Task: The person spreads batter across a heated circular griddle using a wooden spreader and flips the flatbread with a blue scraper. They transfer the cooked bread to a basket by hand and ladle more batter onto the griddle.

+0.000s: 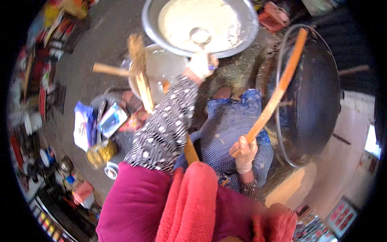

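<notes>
My left hand (201, 64), in a pale glove, grips the handle of a ladle (200, 36) at the near rim of a metal basin (148, 24). The bowl of the ladle rests in pale cream-coloured batter (193, 15). In my right hand (245, 152), also gloved, is the end of a long, slightly curved wooden strip (279, 87). It slants up and to the right, its upper part in front of a large round black pan (314, 96). A blue checked cloth (234, 124) lies over my lap.
Left of the basin stands a pail (172, 63) of cloudy liquid, with a straw brush (137, 51) and wooden sticks across it. Packets (84, 124) and a jar of yellow contents (102, 152) stand at left. A pale brown round sheet (287, 187) lies at lower right.
</notes>
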Available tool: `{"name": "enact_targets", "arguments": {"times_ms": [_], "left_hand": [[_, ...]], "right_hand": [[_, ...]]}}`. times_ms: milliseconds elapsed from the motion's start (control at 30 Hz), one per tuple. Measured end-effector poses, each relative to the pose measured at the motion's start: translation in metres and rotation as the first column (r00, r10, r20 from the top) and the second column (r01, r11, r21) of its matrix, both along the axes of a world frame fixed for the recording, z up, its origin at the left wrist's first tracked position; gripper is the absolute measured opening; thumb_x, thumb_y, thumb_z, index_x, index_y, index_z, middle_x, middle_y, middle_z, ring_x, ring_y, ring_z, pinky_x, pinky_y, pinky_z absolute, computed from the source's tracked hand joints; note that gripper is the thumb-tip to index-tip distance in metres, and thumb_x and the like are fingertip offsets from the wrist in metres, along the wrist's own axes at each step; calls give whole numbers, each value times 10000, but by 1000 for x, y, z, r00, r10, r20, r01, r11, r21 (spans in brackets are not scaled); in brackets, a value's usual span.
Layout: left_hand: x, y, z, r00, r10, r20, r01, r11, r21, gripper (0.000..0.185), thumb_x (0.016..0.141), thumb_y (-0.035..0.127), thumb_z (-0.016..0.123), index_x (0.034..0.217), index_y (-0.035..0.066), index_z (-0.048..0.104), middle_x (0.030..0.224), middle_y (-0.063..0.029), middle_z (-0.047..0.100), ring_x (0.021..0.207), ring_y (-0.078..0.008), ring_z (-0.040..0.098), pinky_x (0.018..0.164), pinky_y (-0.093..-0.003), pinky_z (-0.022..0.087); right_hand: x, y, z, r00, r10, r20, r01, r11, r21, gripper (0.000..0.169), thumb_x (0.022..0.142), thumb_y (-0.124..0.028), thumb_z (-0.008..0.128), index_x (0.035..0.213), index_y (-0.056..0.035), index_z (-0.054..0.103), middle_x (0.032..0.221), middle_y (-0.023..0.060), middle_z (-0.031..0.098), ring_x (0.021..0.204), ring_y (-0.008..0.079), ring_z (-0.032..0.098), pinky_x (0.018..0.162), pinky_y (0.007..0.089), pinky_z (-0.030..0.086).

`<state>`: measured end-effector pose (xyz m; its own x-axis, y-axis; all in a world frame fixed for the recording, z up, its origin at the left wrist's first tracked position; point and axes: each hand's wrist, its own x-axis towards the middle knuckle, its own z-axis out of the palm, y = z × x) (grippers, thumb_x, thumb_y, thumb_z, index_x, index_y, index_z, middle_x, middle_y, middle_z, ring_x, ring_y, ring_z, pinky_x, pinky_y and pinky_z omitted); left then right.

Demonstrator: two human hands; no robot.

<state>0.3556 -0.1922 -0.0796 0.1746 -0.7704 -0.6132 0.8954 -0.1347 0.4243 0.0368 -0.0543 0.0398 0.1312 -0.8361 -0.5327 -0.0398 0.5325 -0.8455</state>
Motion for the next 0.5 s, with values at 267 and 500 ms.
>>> {"name": "enact_targets", "arguments": {"times_ms": [267, 500], "left_hand": [[23, 35, 78, 758, -360, 544, 299, 933, 201, 429, 990, 189, 546, 1373, 60, 403, 670, 2, 508, 430, -99, 449, 365, -234, 405], [122, -68, 19, -576, -465, 672, 237, 692, 682, 609, 953, 126, 492, 1508, 74, 247, 978, -276, 638, 985, -428, 609, 922, -465, 457]], "right_hand": [[7, -10, 13, 992, -41, 121, 30, 995, 95, 58, 935, -55, 501, 992, -43, 503, 708, 24, 508, 531, 97, 503, 475, 267, 478], [2, -15, 8, 989, 111, 100, -119, 990, 73, 98, 930, -88, 547, 1005, -30, 522, 637, 49, 588, 507, 146, 586, 473, 276, 490]]}}
